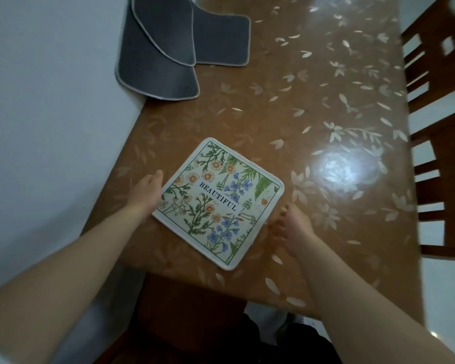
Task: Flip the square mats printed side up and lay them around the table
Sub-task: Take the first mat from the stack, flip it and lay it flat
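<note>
A square mat [218, 202] lies printed side up near the table's front edge, with flowers and the word BEAUTIFUL on it, turned at an angle. My left hand [146, 193] rests against its left edge, fingers tucked at or under the rim. My right hand [292, 227] touches the mat's right edge with its fingertips. Three more mats [158, 53] lie grey side up at the back left; two of them curl up against the wall, and a third [221, 40] lies flat behind them.
The brown table [313, 106] has a glossy cover with pale leaf prints and a bright light reflection. A white wall [50, 101] runs along the left. Two dark wooden chairs [441, 179] stand at the right side. A chair seat shows below the front edge.
</note>
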The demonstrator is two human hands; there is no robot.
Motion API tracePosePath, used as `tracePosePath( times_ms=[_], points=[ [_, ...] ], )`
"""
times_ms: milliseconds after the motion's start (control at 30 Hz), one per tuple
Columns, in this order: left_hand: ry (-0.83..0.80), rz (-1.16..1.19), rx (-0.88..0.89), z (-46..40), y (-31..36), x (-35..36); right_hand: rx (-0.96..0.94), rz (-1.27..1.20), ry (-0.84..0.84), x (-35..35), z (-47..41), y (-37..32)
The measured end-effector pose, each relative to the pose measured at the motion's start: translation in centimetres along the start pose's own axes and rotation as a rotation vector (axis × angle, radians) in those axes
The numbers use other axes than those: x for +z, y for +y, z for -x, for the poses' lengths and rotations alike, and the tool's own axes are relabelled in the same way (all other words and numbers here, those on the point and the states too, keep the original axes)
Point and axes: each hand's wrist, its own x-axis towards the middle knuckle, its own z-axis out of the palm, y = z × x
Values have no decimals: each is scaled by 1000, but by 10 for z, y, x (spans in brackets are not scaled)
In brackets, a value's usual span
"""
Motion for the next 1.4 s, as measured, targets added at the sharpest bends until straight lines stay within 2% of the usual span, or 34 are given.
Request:
tracePosePath(
  times_ms=[133, 267, 367, 600, 933, 1400],
  points=[
    [-94, -92, -38, -28, -2, 2, 180, -37, -98, 3, -2, 30],
    [-140, -177, -65, -21, -12, -2, 126, -53, -178, 8, 0, 31],
    [-196, -277, -88, -7, -33, -10, 72, -72, -155, 15, -2, 20],
    [-150, -49, -211, 6, -64, -14, 22, 38, -190, 29, 1, 23],
    [-147, -116, -141, 20, -69, -10, 27, 61, -187, 28, 15, 21],
    [-218, 76, -378, 7, -49, -27, 66, 153, -172, 22, 15, 3]
  ],
)
